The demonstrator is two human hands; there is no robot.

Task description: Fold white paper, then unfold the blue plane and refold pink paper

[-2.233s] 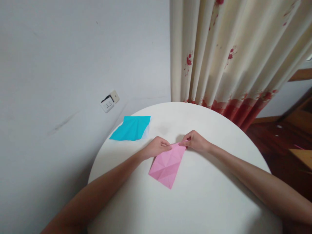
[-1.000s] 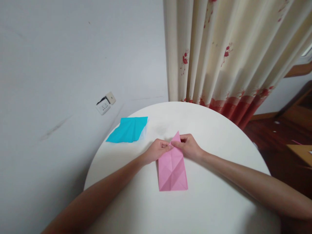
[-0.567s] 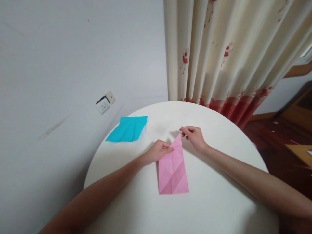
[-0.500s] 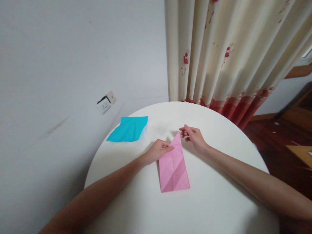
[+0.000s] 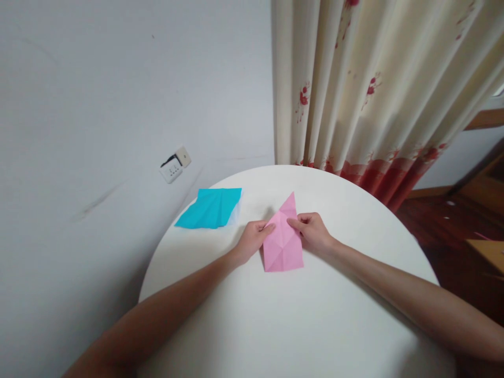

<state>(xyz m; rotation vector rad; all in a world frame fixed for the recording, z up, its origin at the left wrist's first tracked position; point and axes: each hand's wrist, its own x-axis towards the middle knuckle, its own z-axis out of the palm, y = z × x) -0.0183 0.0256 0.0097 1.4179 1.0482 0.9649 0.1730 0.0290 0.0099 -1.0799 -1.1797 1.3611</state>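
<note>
- Pink creased paper sheet (image 5: pixel 282 242), folded to a point at its far end, lies near the middle of the round white table (image 5: pixel 315 325), a little toward the far edge, its square end toward the person.
- The table's bare top carries only two papers; nothing lies between them or across the pink sheet besides the hands.
- Cream curtain with red flower print (image 5: pixel 374 89) hangs just behind the table's far right edge.
- Turquoise creased paper sheet (image 5: pixel 210 208) lies flat at the far left edge, well apart from the pink one.
- Left hand (image 5: pixel 255 238) pinches the pink sheet's left edge, fingers closed on the paper.
- Right hand (image 5: pixel 311 232) pinches the right edge opposite, thumb on top of the sheet.
- White wall socket (image 5: pixel 175 164) sits on the wall beyond the table's left edge.
</note>
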